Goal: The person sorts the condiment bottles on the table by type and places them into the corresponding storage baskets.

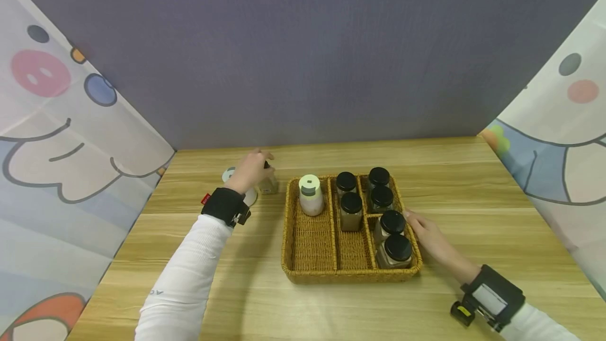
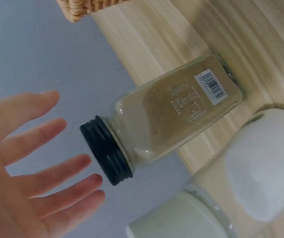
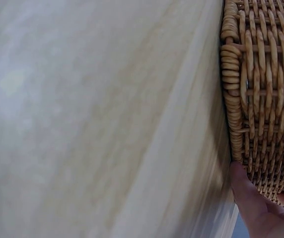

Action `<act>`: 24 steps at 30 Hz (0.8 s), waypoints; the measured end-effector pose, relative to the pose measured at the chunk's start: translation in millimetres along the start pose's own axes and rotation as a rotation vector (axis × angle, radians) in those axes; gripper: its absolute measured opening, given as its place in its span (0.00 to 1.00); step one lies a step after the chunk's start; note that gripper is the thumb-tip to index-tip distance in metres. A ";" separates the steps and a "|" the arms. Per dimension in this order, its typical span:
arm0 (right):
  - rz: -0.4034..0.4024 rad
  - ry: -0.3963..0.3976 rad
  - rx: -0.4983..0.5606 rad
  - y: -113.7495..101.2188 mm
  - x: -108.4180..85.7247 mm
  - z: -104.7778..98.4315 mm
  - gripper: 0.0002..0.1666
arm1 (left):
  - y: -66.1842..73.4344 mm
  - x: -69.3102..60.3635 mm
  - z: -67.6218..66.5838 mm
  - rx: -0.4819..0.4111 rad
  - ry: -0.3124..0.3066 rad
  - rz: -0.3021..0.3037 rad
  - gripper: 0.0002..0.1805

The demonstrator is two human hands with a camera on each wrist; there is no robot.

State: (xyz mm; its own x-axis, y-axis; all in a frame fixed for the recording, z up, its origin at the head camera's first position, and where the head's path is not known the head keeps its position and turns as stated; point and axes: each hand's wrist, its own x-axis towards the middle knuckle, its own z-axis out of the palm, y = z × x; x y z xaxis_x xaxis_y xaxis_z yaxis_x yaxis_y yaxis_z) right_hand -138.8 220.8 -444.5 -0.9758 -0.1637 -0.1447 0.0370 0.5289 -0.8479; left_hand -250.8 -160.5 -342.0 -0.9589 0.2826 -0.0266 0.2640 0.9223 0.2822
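Observation:
My left hand (image 1: 251,171) is over a glass jar (image 2: 174,111) of brown powder with a black lid, left of the wicker basket (image 1: 310,277). In the left wrist view its fingers are spread and fairly straight, just short of the lid. Beside that jar stands a bottle (image 2: 263,166) with white contents and a pale cap, partly hidden by my hand in the head view. My right hand (image 1: 431,238) touches the basket's right side. In the right wrist view a fairly straight finger (image 3: 246,191) rests against the wicker low down; the others are mostly out of frame.
Inside the divided basket, a white bottle (image 1: 311,199) with a pale cap stands at the back of the left compartment. Several black-lidded jars (image 1: 351,214) fill parts of the middle and right compartments. A grey wall (image 1: 322,57) rises behind the wooden table (image 1: 473,183).

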 end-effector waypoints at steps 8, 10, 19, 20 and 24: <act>0.010 -0.009 0.016 0.3 -0.5 0.4 0.38 | -6.2 3.4 5.6 0.012 -0.011 -0.015 0.21; 0.009 -0.008 0.016 0.4 -0.3 0.4 0.38 | -6.9 4.4 6.1 0.005 -0.017 -0.019 0.21; 0.011 -0.004 0.000 -0.3 -0.4 0.2 0.37 | -11.1 7.9 7.9 0.004 -0.042 -0.040 0.18; 0.012 -0.003 -0.002 -0.5 -0.3 0.2 0.37 | -11.3 7.9 8.0 0.010 -0.042 -0.036 0.18; 0.017 -0.008 -0.001 -0.5 0.0 0.1 0.37 | -11.6 8.5 7.6 0.022 -0.040 -0.022 0.18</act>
State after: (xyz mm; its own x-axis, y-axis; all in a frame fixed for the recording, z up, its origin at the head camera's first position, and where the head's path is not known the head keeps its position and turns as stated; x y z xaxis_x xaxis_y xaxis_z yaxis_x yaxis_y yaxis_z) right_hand -138.9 220.5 -444.1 -0.9733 -0.1612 -0.1633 0.0535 0.5325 -0.8447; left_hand -261.3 -166.8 -352.8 -0.9596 0.2724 -0.0709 0.2459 0.9338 0.2599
